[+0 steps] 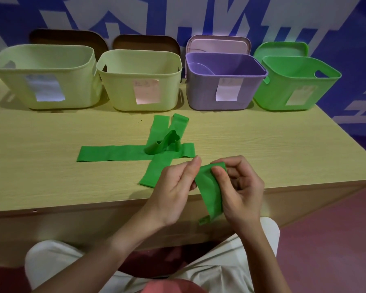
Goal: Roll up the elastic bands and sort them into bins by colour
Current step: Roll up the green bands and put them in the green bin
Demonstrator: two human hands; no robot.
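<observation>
Hands meet above the near edge of the tabletop (51, 132), palms turned inward. The left hand (173, 191) and right hand (241, 193) each pinch the top of one green band (209, 193), each grip pressed on it between thumb and fingers; its tail hangs down. More green bands (123, 153) lie crossed just behind. Four bins carry paper labels, including the green bin (294, 81); the writing is too faint to read.

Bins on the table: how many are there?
4, in a row along the table's far edge: two pale yellow-green bins on the left, then a purple bin, then a green bin at the right.
</observation>
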